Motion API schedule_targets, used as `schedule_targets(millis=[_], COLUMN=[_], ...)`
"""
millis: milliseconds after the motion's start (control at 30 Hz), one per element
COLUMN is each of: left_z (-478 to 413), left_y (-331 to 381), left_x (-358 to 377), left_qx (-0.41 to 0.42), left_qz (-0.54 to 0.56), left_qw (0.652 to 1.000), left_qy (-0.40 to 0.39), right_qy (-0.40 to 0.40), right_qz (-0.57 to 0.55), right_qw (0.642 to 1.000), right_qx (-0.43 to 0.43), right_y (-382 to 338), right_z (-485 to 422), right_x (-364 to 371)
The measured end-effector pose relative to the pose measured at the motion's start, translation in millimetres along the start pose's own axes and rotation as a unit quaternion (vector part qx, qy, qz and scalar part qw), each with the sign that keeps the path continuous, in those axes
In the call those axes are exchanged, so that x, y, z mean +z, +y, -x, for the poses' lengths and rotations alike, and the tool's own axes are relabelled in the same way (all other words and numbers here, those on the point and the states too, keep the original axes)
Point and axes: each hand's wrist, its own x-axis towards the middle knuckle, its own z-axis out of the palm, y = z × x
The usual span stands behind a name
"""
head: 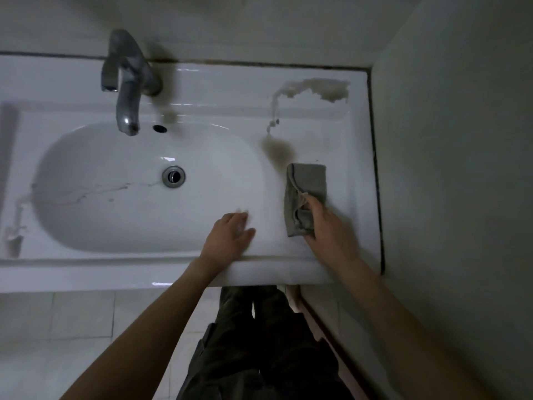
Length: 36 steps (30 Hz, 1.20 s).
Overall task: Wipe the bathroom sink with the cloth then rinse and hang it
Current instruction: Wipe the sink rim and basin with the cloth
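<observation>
The white sink (219,85) fills the upper view. Its oval basin (115,197) holds no standing water that shows. The metal drain (173,176) sits at its centre, and thin grey streaks (86,194) run from the drain toward 9 o'clock. The faucet (127,82) reaches over the basin's 12 o'clock edge, beside the overflow hole (159,128).

The grey cloth (307,186) lies folded on the flat ledge at the basin's 3 o'clock. The right hand (328,226) grips its near end. A brown stain (278,151) lies just beyond the cloth toward 12 o'clock.

The left hand (230,235), slightly blurred, rests with relaxed, straight fingers on the rim at 5 o'clock, holding nothing.
</observation>
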Motion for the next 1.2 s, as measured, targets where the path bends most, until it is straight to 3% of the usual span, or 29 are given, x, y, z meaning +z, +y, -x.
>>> schedule_targets(millis=[100,167,267,367,533,733,933,1067,1200], left_z=[0,0,1,0,-3,-1,1,1,0], left_y=[2,1,1,-3,-9,-9,-6,-6,-8], left_x=[0,-2,-1,2,9,11,4,7,10], left_qx=[0.004,0.002,0.005,0.018,0.039,0.046,0.032,0.033,0.030], left_qz=[0.000,0.004,0.004,-0.011,-0.026,-0.055,-0.046,-0.047,-0.043], left_qw=[1.000,1.000,1.000,1.000,0.998,0.997,0.998,0.998,0.998], left_qy=[-0.001,0.000,0.008,0.010,0.038,0.042,0.022,0.026,0.036], right_qy=[-0.043,0.029,0.128,0.090,0.131,0.106,0.038,0.053,0.100], right_qz=[-0.089,-0.128,-0.029,0.036,0.093,0.125,0.163,0.116,0.115], right_qw=[0.995,0.991,0.991,0.993,0.982,0.986,0.977,0.989,0.988], right_qx=[-0.008,-0.010,0.017,0.074,0.102,0.012,-0.128,-0.071,-0.028], right_y=[-4,-10,-14,-19,-12,-20,-4,31,0], right_z=[7,3,-28,-62,-88,-168,-78,-77,-149], right_x=[-13,-20,-7,25,40,17,30,12,8])
